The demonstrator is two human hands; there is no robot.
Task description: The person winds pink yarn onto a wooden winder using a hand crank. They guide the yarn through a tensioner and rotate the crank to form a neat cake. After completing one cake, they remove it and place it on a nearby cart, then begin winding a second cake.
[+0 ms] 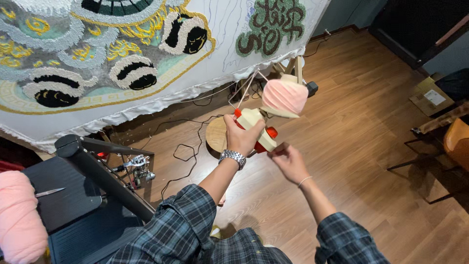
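My left hand (242, 139), with a metal watch on the wrist, grips the cream and red body of a yarn winder (255, 128) held up over the floor. A pink yarn cake (285, 96) sits on the winder's cone at the top. My right hand (289, 160) is closed on the winder's handle at its lower right end. Thin strands of pink yarn (246, 89) run from the winder up to the left. Both arms wear plaid sleeves.
A large tufted rug on a white cloth frame (122, 54) fills the upper left. A skein of pink yarn (18, 220) and scissors (49, 192) lie at the left on a dark surface. Cables and a round wooden stool (216, 134) are on the wood floor. Cardboard (430, 98) lies at right.
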